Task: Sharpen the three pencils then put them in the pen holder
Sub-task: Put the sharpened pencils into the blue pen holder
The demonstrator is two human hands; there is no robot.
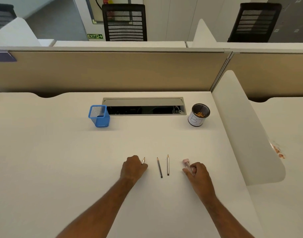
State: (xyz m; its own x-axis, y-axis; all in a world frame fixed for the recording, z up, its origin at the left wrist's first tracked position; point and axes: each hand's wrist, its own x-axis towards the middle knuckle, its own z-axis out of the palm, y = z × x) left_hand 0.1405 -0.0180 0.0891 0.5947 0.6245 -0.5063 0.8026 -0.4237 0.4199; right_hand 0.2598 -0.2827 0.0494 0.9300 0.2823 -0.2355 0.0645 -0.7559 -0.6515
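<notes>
Two pencils lie side by side on the white desk, tips pointing away: a dark one (159, 167) and a lighter one (168, 164) to its right. My left hand (132, 167) is closed on a third pencil (143, 160), whose tip sticks out past the fingers. My right hand (198, 172) grips a clear sharpener with a pink cap (186, 163), resting on the desk. A blue mesh pen holder (99, 116) stands at the back left.
A round black mesh cup with a white label (198, 115) holds orange shavings at the back right. An open cable tray (143, 106) sits between the two containers. A white divider panel (247, 127) borders the desk on the right.
</notes>
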